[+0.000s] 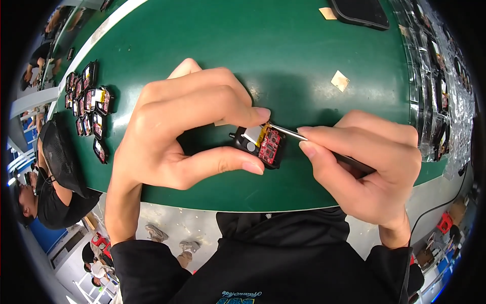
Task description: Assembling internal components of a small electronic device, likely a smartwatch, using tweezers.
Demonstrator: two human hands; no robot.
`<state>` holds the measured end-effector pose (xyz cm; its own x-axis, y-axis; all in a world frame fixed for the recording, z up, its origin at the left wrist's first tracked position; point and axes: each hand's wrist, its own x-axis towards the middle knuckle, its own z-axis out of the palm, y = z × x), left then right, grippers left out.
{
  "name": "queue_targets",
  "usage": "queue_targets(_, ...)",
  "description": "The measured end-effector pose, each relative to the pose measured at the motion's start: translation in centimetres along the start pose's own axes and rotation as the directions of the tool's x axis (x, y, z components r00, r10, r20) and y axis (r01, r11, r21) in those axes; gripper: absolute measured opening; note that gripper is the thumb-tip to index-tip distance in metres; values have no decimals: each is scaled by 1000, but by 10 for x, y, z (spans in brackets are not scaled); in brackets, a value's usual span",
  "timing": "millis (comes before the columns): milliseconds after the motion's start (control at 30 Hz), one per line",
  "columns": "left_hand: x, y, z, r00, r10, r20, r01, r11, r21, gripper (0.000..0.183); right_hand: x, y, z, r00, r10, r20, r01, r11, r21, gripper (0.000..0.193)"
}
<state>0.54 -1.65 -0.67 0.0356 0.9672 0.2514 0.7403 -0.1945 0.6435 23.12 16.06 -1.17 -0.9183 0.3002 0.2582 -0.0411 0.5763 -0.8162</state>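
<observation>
Between the thumb and fingers of my left hand point(182, 126) sits a small electronic device point(272, 147), an open black case with a red circuit board, a silver battery-like block and yellow tape. My right hand point(369, 162) grips a pair of tweezers point(286, 131) with a silver front end and a dark rear part. The tip touches the device's upper edge, close to my left index fingertip. What exactly it touches there is too small to make out.
Several similar open devices point(88, 104) lie in a cluster at the left of the green table point(283, 50). A black phone point(362, 11) rests at the far right, and beige paper pieces point(340, 81) lie about. Clear plastic trays point(430, 86) of devices line the right edge. Another person point(66, 187) sits at left.
</observation>
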Motion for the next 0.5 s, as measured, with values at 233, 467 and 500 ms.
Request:
queue_targets(233, 2, 7, -1, 999, -21, 37, 19, 998, 54, 59, -1, 3, 2, 1000, -28, -11, 28, 1000, -2, 21)
queue_targets(467, 2, 6, 1, 999, -23, 28, 21, 998, 51, 58, -1, 0, -2, 1000, 13, 1, -13, 1000, -6, 20)
queue_targets(500, 2, 6, 0, 1000, -18, 24, 17, 999, 46, 58, -2, 0, -2, 1000, 1, -2, -2, 1000, -9, 21)
